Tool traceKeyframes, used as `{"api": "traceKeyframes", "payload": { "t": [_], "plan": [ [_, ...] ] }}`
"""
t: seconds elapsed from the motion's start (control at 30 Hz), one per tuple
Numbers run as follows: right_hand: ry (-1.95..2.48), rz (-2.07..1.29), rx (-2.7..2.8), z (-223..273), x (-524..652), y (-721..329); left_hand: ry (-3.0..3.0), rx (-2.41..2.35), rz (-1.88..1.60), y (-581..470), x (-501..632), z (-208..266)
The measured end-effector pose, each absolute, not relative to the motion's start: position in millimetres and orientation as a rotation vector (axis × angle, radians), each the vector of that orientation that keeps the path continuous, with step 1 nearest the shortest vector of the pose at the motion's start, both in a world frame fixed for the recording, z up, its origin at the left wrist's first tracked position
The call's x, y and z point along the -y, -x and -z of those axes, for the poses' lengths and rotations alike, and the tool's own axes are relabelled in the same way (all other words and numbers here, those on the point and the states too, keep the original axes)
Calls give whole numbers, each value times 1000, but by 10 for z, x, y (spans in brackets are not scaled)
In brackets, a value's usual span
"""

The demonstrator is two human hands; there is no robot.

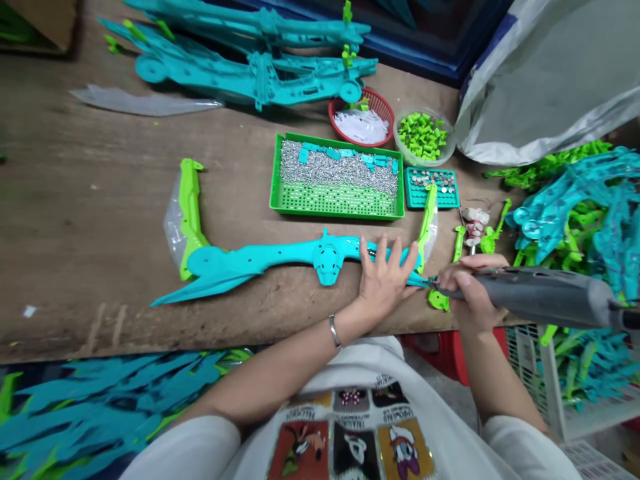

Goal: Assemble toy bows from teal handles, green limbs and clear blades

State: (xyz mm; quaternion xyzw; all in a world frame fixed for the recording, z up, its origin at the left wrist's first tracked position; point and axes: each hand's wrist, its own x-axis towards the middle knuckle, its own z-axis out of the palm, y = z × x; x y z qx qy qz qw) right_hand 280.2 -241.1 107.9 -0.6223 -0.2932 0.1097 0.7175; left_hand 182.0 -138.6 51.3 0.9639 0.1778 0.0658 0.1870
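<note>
A long turquoise plastic toy bow part (295, 253) lies across the bench before me, with lime-green arms (190, 213) and clear plastic pieces at both ends. My left hand (383, 280) rests flat on its right portion, fingers spread. In my right hand (475, 293) is a grey electric screwdriver (545, 293), gripped near its front. Its tip points left at the bow part's right end; whether it touches is hard to make out. Just under my right hand lies a round lime-green piece (439, 301).
A green tray (340, 212) of screws, a small teal tray (407, 190), a red basket (390, 110) and a clear tub (453, 150) stand beyond. Turquoise assemblies (215, 73) lie at the back. Piled parts (590, 207) and a crate (550, 400) are at the right.
</note>
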Motion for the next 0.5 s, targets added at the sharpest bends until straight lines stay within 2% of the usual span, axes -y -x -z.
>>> {"api": "traceKeyframes", "payload": {
  "t": [0.27,0.5],
  "plan": [
    [1488,-326,735,-956,2467,-2796,-2734,-501,-209,-1825,1376,-459],
    [1439,-550,754,-940,2423,-2935,-2778,-521,-172,-1842,1426,-463]
  ]
}}
